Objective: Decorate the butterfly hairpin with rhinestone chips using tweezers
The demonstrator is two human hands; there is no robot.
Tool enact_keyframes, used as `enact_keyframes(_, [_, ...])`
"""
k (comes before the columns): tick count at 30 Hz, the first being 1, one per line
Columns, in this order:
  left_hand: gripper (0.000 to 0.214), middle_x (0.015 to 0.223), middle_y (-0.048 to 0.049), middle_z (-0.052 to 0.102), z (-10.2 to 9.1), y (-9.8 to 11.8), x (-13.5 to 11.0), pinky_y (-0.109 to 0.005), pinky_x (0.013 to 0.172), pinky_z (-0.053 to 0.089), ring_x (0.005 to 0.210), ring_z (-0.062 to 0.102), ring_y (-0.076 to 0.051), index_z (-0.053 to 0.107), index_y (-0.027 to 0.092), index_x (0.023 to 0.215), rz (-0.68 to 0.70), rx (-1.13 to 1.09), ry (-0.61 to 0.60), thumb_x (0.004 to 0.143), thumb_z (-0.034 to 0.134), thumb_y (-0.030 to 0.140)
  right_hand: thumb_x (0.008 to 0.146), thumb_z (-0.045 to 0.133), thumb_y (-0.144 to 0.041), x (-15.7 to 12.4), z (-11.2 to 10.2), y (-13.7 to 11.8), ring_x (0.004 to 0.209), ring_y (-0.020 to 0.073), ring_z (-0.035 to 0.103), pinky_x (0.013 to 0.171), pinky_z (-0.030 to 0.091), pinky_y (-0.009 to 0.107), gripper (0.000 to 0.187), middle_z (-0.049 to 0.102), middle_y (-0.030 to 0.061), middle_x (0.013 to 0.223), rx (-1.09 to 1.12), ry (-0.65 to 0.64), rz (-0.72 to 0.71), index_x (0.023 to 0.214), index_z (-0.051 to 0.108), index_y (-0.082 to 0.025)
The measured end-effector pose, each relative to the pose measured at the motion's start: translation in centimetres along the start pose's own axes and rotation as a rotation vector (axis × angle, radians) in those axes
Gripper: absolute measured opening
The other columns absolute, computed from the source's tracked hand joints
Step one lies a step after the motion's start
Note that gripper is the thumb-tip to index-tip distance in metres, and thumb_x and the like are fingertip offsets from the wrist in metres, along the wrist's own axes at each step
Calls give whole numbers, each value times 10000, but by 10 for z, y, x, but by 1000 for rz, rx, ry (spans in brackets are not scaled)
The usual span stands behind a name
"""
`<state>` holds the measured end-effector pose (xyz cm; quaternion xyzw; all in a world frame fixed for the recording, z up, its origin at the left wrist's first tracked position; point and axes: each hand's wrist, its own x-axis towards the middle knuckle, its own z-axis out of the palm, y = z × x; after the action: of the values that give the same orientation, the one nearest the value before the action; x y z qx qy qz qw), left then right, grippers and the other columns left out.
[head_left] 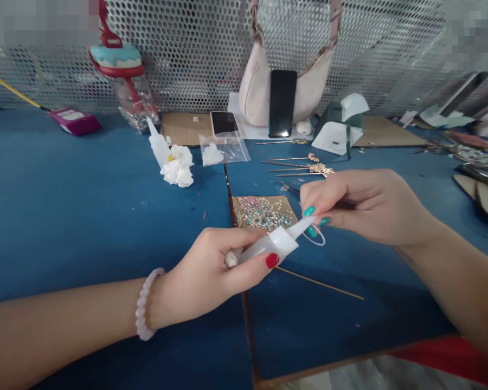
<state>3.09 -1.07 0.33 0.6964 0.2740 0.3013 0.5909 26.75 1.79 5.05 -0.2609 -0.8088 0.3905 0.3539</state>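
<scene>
My left hand (211,271) is wrapped round a small clear glue bottle (268,246) with a white nozzle, held on its side and pointing right. My right hand (361,203) pinches the nozzle tip (305,225) with thumb and fingers; a thin white ring (315,236) hangs just under them. Both hands hover over the blue table (85,216). Right behind the bottle lies a cardboard piece (264,211) covered with several small shiny rhinestones. A thin gold stick (321,283) lies on the table below the hands.
Several gold hairpins (301,167) lie beyond the rhinestones. Further back stand a second glue bottle (158,143) with crumpled tissue (178,167), a clear bag of white beads (222,150), a dark phone (282,103) leaning on a pale handbag (254,86), and a perforated metal wall (195,49).
</scene>
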Motion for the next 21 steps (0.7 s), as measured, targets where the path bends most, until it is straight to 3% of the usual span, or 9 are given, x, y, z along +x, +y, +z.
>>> enact_keyframes(3, [281, 768, -71, 662, 0, 0, 1, -205, 487, 356, 569, 459, -101, 672, 96, 981, -6, 15, 11, 922, 535, 334, 838, 637, -152, 0, 1, 0, 619, 117, 580, 556, 465, 293, 86, 608, -13, 665, -10, 3, 8, 805, 642, -231])
enact_keyframes(9, [277, 757, -64, 653, 0, 2, 1, -215, 511, 358, 593, 481, -111, 685, 89, 936, -11, 36, 11, 924, 535, 321, 831, 645, -152, -1, 3, 1, 620, 115, 579, 524, 463, 275, 90, 612, -9, 686, -18, 35, 36, 791, 630, -232])
enact_keyframes(14, [266, 705, -28, 619, 1, 1, 1, -195, 475, 324, 547, 404, -81, 685, 91, 987, 21, 39, 38, 917, 557, 313, 835, 656, -192, -2, 7, 1, 595, 104, 559, 511, 457, 265, 87, 593, -18, 659, -9, 85, 37, 773, 608, -231])
enact_keyframes(21, [210, 624, 35, 549, -1, 0, 6, -155, 473, 319, 521, 377, -48, 693, 123, 874, 83, 41, 79, 936, 546, 259, 826, 664, -227, -1, 9, 0, 638, 97, 623, 532, 496, 223, 60, 649, -39, 731, -320, 192, 3, 785, 628, -252])
